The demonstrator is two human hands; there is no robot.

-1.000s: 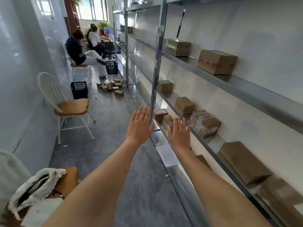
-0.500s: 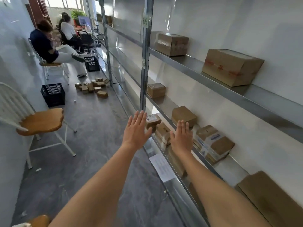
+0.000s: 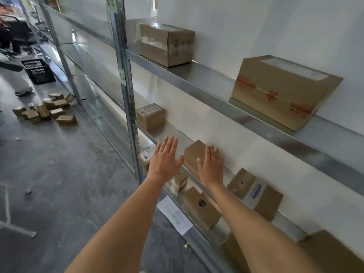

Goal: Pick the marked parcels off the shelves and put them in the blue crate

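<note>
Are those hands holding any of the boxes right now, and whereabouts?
Nothing is held. The left hand and right hand are flat and open before a small parcel.

Metal shelves [image 3: 197, 79] are fixed along wall. Top shelf: 2 cardboard boxes [image 3: 283, 89], well apart. Mid shelf: small parcels [image 3: 150, 116] are laid out. Floor [image 3: 59, 174]: loose parcels [image 3: 45, 111] at 10 o'clock, black crate [image 3: 38, 70] beyond.

The single head view looks forward and down along the metal shelves [image 3: 197, 83], close above both outstretched forearms.
</note>
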